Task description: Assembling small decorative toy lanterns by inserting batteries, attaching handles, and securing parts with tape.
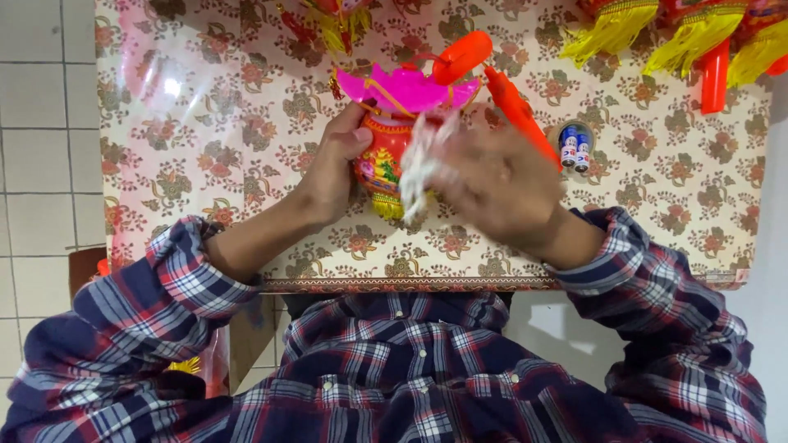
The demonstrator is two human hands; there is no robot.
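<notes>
Left hand (332, 168) grips red-and-pink plastic toy lantern (386, 152) by body; right hand (492, 184) clutches blurred white cloth (420, 164). Lantern probably light, rigid, fragile trim.

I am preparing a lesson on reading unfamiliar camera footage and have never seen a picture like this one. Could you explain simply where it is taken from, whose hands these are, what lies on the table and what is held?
There is one picture, taken by a camera worn on a person's head and looking straight down. So you see the wearer's own chest and checked sleeves at the bottom, and both bare hands reaching forward over the floral-patterned tablecloth.

The left hand grips the side of a small red and yellow toy lantern with a pink paper top. The right hand is blurred by motion and holds a white crumpled cloth or tissue against the lantern.

Beside them lie an orange plastic stick and two small blue and white batteries. At the far edge are more ornaments with yellow tassels.
</notes>
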